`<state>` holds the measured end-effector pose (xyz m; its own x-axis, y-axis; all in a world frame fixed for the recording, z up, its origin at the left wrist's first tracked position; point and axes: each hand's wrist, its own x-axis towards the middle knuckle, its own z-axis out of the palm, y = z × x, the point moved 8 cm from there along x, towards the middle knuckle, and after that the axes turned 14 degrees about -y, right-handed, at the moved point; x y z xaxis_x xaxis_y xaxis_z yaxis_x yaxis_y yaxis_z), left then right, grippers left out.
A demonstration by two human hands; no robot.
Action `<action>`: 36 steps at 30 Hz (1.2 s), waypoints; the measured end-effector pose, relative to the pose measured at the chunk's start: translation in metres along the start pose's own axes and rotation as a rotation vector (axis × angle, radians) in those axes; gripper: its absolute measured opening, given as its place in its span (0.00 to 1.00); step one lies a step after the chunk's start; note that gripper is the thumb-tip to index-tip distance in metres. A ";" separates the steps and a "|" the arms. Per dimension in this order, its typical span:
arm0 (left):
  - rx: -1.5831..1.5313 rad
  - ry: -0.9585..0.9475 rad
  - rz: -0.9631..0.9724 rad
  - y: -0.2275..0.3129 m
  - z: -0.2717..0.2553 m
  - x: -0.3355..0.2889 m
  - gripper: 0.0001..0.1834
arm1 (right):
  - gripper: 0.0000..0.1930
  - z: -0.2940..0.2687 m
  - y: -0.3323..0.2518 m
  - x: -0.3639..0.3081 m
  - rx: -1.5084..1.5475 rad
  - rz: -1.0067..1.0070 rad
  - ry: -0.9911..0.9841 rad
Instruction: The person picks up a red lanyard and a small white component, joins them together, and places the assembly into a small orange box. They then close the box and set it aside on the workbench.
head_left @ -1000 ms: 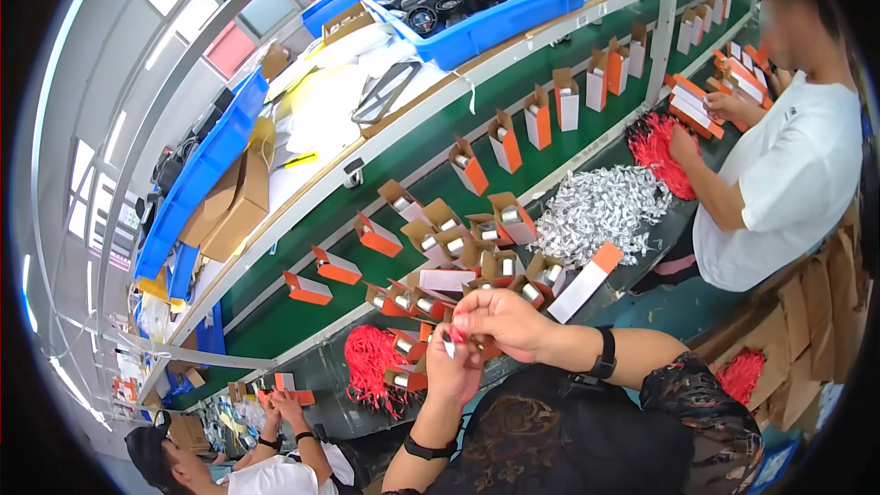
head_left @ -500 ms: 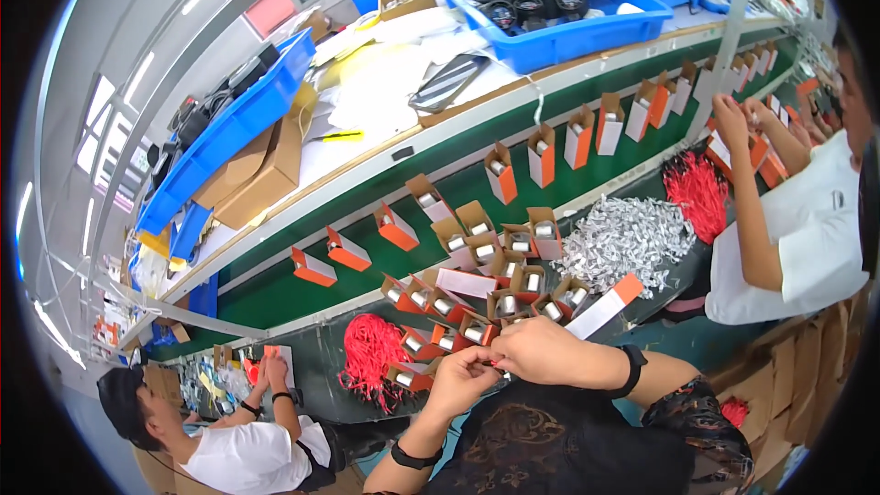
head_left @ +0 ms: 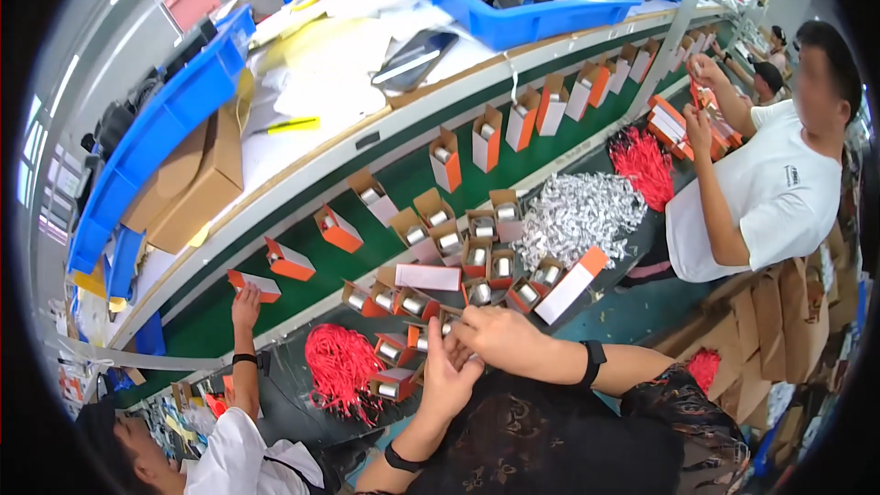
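Note:
My left hand (head_left: 446,383) is in front of my body, fingers stretched upward and thumb apart. Against it, my right hand (head_left: 506,339) has its fingers curled in; whatever they hold, if anything, is hidden. Just beyond both hands stands a cluster of open orange-and-white cartons (head_left: 449,243) with brown flaps, several showing a silver-white cylinder inside. A bundle of red cords (head_left: 341,368) lies left of them. To their right are a heap of small silver pieces (head_left: 582,220) and a long white carton with an orange end (head_left: 572,286).
A green conveyor belt (head_left: 403,197) carries a row of open cartons past the black bench. Above it, a shelf holds blue trays (head_left: 513,26) and papers. One co-worker (head_left: 761,183) works at the right; another's hand (head_left: 246,304) touches a belt carton at the left. More red cords (head_left: 642,168) lie farther right.
My left fingers have straightened, and the red bit between my hands no longer shows. The left co-worker has reached to a belt carton. The whole view has shifted.

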<state>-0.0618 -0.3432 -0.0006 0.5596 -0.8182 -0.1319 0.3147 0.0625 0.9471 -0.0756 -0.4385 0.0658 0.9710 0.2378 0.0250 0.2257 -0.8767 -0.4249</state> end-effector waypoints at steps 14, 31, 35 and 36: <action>-0.026 0.232 -0.028 -0.004 -0.057 -0.017 0.23 | 0.06 -0.032 0.081 0.058 0.553 0.115 0.033; 0.989 0.313 -0.211 -0.037 -0.294 0.030 0.54 | 0.06 0.175 -0.025 0.253 -0.578 -0.348 -0.258; 0.917 0.177 -0.015 -0.058 -0.285 0.061 0.50 | 0.06 0.208 -0.003 0.252 -0.596 -0.104 -0.426; 0.851 0.158 0.020 -0.066 -0.287 0.061 0.46 | 0.06 0.209 -0.010 0.250 -0.604 -0.101 -0.438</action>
<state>0.1714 -0.2329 -0.1548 0.6788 -0.7284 -0.0925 -0.3420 -0.4251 0.8381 0.1485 -0.2823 -0.1129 0.8517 0.3628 -0.3781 0.4382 -0.8888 0.1342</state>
